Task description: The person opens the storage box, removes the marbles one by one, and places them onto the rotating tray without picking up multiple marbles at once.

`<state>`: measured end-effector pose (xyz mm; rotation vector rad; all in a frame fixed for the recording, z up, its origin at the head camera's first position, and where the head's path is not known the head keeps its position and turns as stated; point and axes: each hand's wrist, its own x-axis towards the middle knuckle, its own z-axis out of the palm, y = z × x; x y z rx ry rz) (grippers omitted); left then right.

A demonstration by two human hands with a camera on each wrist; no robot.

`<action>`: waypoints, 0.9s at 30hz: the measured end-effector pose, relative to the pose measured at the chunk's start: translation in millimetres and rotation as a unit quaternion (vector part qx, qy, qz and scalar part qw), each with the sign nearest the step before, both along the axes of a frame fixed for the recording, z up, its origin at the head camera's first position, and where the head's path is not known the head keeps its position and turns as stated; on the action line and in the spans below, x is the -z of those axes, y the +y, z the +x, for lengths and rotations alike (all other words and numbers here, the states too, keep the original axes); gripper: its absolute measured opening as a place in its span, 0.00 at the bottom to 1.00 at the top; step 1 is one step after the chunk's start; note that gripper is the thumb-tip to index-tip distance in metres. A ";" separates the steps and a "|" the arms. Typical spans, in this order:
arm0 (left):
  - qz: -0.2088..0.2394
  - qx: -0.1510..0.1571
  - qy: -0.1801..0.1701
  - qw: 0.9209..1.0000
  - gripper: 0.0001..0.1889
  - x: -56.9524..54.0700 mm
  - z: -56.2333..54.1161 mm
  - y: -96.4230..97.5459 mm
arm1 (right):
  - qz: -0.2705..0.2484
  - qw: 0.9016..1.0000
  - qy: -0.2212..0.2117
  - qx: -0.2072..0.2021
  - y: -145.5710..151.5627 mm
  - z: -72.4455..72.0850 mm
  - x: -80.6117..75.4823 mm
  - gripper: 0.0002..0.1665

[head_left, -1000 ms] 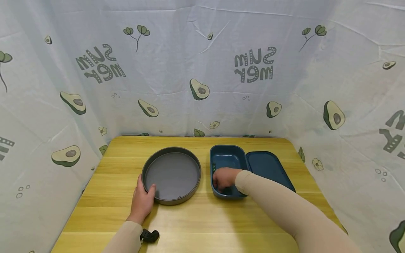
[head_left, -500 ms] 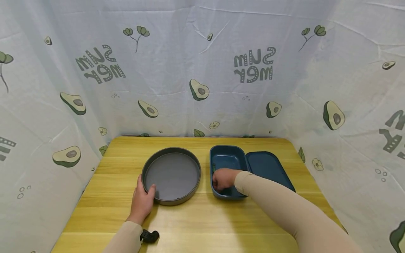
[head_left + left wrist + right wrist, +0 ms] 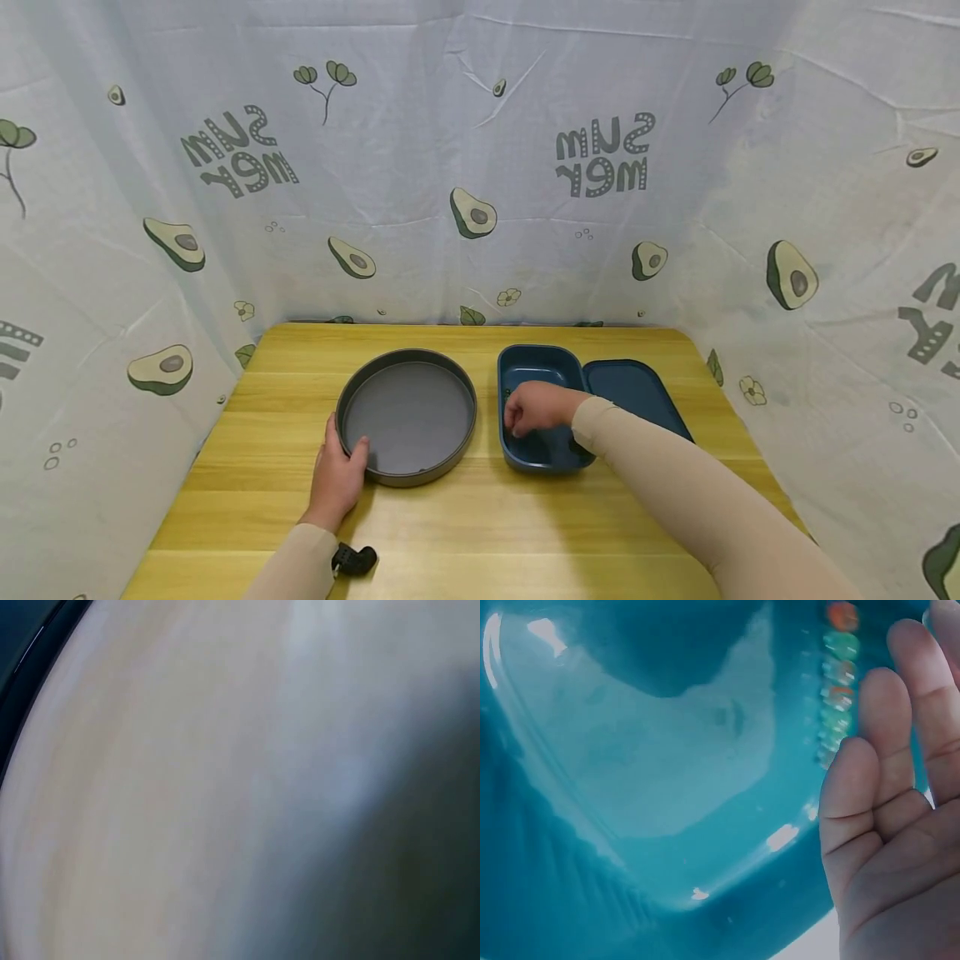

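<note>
My left hand (image 3: 339, 479) holds a round grey cake pan (image 3: 408, 417) at its lower left edge, thumb over the rim and fingers along the outside. In the left wrist view the hand is not seen, only a blurred pale surface and a dark curved rim (image 3: 34, 667). My right hand (image 3: 542, 407) is over a blue rectangular box (image 3: 536, 458), fingers curled down together. In the right wrist view, a string of orange, green and clear beads (image 3: 838, 697) hangs beside the fingers (image 3: 885, 705); the fingertip pinch is mostly out of sight.
A flat blue lid (image 3: 637, 396) lies right of the box, partly under the right forearm. Both containers stand on a wooden table (image 3: 450, 533). A curtain printed with avocados (image 3: 420, 275) surrounds the table's back and sides.
My right hand has risen slightly and shifted a little right within the box. The green beads by the box's left wall are now largely covered. The left hand and pan stay put.
</note>
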<state>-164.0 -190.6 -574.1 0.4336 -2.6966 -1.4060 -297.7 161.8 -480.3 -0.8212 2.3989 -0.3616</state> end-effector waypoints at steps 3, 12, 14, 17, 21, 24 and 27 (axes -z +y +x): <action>0.000 0.001 0.000 1.000 0.44 0.4 -0.3 -0.2 | -0.038 0.999 -0.002 0.017 2.7 -0.8 -5.1 0.05; 0.002 0.002 0.001 1.000 0.44 1.5 0.6 -0.7 | -0.122 0.991 0.001 0.047 -4.6 2.4 -15.5 0.03; 0.002 0.003 -0.001 1.000 0.44 1.0 0.9 -0.5 | -0.137 0.989 0.009 0.050 -8.9 5.0 -15.2 0.03; 0.002 0.004 -0.002 1.000 0.44 0.6 1.1 -0.2 | -0.156 0.986 0.021 0.059 -17.3 10.3 -15.1 0.04; 0.002 0.003 0.000 1.000 0.44 0.3 1.0 0.2 | -0.176 0.981 0.030 0.083 -30.6 18.1 -16.7 0.08; 0.003 0.003 0.002 1.000 0.44 0.2 1.0 0.3 | -0.188 0.977 0.034 0.097 -40.0 22.6 -16.3 0.10; 0.003 0.003 0.002 1.000 0.44 0.5 1.4 0.1 | -0.201 0.974 0.035 0.102 -48.1 25.7 -13.5 0.09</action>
